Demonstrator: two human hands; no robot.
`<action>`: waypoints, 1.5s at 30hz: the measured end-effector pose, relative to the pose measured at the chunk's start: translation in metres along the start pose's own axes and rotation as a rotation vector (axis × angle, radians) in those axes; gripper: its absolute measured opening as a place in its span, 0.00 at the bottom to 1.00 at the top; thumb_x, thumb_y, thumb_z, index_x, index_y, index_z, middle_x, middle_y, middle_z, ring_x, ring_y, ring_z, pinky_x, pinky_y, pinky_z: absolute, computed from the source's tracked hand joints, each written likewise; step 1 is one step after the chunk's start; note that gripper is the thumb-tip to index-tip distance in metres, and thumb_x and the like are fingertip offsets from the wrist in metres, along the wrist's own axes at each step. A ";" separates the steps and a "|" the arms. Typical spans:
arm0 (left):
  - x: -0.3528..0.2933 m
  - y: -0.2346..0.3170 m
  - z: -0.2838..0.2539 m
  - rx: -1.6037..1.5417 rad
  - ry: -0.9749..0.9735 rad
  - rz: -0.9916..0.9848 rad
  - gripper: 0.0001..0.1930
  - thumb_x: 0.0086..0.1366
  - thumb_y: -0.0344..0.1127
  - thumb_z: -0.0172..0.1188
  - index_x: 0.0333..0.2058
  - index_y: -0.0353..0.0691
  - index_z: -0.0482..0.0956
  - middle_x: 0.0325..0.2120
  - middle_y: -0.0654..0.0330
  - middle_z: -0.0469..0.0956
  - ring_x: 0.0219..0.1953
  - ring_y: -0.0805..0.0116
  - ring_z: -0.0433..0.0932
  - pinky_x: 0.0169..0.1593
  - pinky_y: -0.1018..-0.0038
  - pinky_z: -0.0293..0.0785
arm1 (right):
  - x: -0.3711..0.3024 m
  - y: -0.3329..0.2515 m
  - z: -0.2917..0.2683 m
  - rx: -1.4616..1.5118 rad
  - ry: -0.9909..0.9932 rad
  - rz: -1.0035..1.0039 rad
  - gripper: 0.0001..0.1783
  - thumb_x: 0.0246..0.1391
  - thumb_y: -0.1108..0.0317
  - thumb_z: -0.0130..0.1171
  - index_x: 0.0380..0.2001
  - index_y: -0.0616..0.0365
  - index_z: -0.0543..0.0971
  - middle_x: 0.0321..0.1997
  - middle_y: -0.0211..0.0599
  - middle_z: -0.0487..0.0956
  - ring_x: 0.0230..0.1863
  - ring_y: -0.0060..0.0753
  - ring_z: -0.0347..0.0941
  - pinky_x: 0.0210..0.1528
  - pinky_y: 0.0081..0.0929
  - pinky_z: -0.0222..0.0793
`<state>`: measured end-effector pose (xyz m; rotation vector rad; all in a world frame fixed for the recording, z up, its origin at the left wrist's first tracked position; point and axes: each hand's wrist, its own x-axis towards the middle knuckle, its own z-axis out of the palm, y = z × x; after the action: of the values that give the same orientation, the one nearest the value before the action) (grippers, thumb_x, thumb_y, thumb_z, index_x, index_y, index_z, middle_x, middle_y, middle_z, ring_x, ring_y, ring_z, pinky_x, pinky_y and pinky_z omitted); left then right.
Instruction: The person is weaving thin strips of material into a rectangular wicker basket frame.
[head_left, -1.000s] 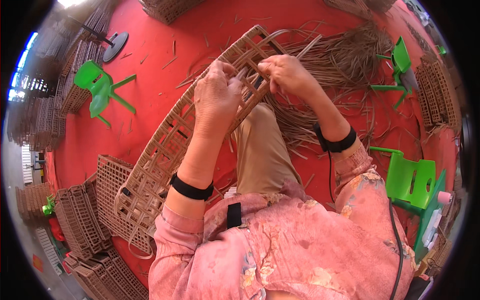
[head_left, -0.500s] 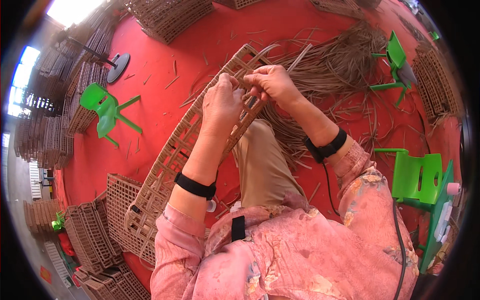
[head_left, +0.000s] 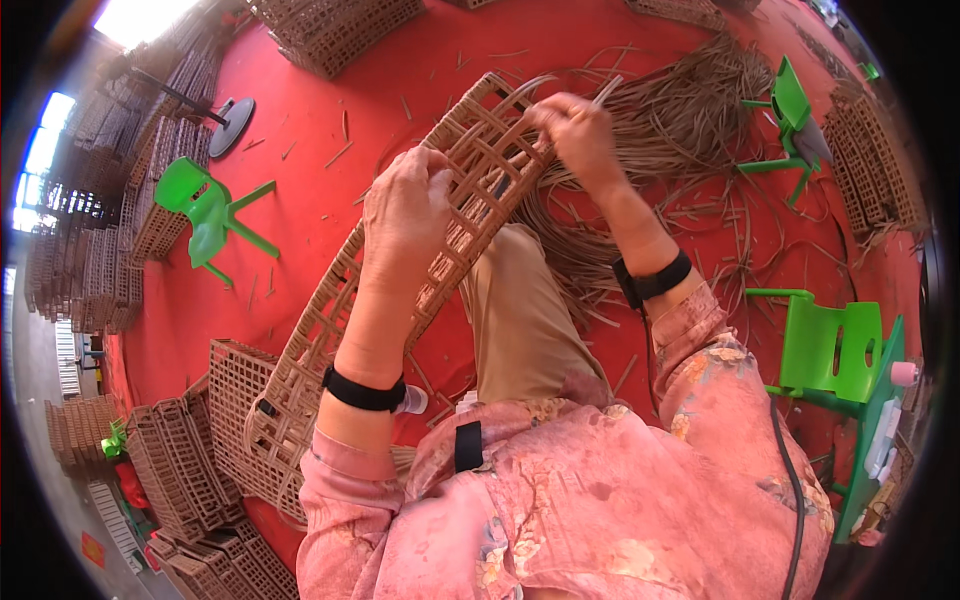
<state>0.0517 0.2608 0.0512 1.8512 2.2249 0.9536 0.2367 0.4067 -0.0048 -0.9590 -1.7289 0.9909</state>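
A long brown woven lattice panel (head_left: 330, 290), open-gridded like wickerwork, slants from lower left to upper middle above my leg. My left hand (head_left: 405, 210) is curled over its left edge, the fingertips partly hidden behind the knuckles. Near the panel's far right corner, my right hand (head_left: 580, 135) is closed in a pinch on a flat brown strip (head_left: 517, 130) that runs out of the weave. Another pale strip end (head_left: 607, 90) sticks up just beyond that hand. Small dark bits show on the panel's frame.
Loose brown strips (head_left: 690, 120) lie heaped on the red floor (head_left: 300, 100) past my right hand. Green plastic chairs stand left (head_left: 208, 215) and right (head_left: 830, 345). Stacked lattice panels (head_left: 180, 465) fill the left side. A cable (head_left: 790, 480) hangs along my right sleeve.
My right hand has moved away to the right, drawing the strip from the panel. My left hand has shifted left along the rim, leaving a wider gap between the hands.
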 end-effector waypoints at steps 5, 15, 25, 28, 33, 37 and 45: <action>0.031 0.008 0.016 -0.076 -0.099 0.022 0.12 0.66 0.36 0.59 0.44 0.36 0.81 0.31 0.55 0.81 0.31 0.66 0.80 0.38 0.69 0.76 | 0.027 -0.021 -0.055 -0.022 0.155 -0.103 0.09 0.59 0.64 0.66 0.34 0.58 0.87 0.23 0.29 0.83 0.22 0.15 0.74 0.26 0.19 0.72; 0.070 0.038 0.057 -0.813 -0.241 -0.268 0.11 0.71 0.36 0.59 0.42 0.33 0.82 0.24 0.63 0.80 0.24 0.77 0.78 0.29 0.78 0.75 | 0.034 -0.007 -0.032 -0.029 0.090 -0.209 0.15 0.57 0.61 0.67 0.43 0.58 0.84 0.33 0.37 0.86 0.32 0.31 0.81 0.37 0.30 0.77; 0.068 0.031 0.056 -0.624 -0.324 -0.355 0.18 0.72 0.40 0.50 0.30 0.35 0.84 0.16 0.62 0.79 0.19 0.75 0.76 0.27 0.74 0.74 | 0.017 0.013 -0.012 -0.679 -0.043 -0.361 0.13 0.55 0.63 0.62 0.40 0.59 0.81 0.35 0.46 0.82 0.39 0.49 0.81 0.44 0.44 0.76; 0.069 0.031 0.055 -0.473 -0.407 -0.349 0.18 0.68 0.38 0.50 0.29 0.34 0.85 0.15 0.60 0.79 0.18 0.72 0.76 0.29 0.72 0.74 | 0.016 0.012 -0.012 -0.677 -0.065 -0.359 0.12 0.57 0.65 0.59 0.41 0.58 0.82 0.37 0.45 0.82 0.40 0.49 0.80 0.43 0.42 0.75; 0.075 0.026 0.061 -0.361 -0.457 -0.237 0.16 0.62 0.37 0.52 0.27 0.34 0.86 0.16 0.59 0.81 0.20 0.69 0.78 0.30 0.70 0.74 | 0.016 0.020 -0.009 -0.682 -0.045 -0.377 0.13 0.58 0.66 0.58 0.45 0.57 0.79 0.36 0.46 0.82 0.39 0.49 0.80 0.42 0.43 0.76; 0.083 0.042 0.067 -0.413 -0.492 -0.340 0.16 0.63 0.38 0.54 0.25 0.35 0.85 0.17 0.57 0.81 0.23 0.66 0.81 0.33 0.68 0.77 | 0.013 0.021 -0.017 -0.660 -0.004 -0.361 0.14 0.58 0.67 0.57 0.47 0.57 0.78 0.36 0.47 0.82 0.39 0.51 0.80 0.41 0.43 0.76; 0.121 0.008 0.119 0.360 -0.557 0.182 0.18 0.64 0.49 0.57 0.41 0.44 0.86 0.40 0.56 0.86 0.46 0.61 0.85 0.46 0.62 0.81 | 0.026 0.050 -0.019 -0.859 -0.094 -0.522 0.13 0.66 0.60 0.50 0.39 0.52 0.83 0.35 0.42 0.84 0.37 0.48 0.81 0.38 0.44 0.76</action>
<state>0.0806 0.4196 -0.0025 2.1478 1.9845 0.0115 0.2556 0.4532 -0.0371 -0.8778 -2.3697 -0.0845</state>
